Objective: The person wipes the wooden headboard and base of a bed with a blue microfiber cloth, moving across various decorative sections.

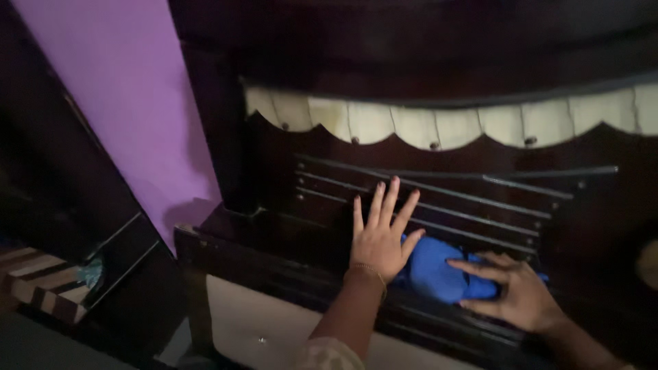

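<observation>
From here I see the left hand (379, 240) flat with fingers splayed on the dark slatted headboard (480, 199), apparently bracing, while the right hand (514, 291), fingers spread, presses the blue cloth (435, 274) against the slats between both hands.

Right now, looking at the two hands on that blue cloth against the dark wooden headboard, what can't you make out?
- Crumpled blue cloth: head view; its right part lies under the right hand.
- Left hand: pressed flat with fingers spread; whether it touches the cloth is unclear.
- Dark wooden headboard: dim light swallows the grain.
- Small teal thing at left: too small and dark to identify.
</observation>
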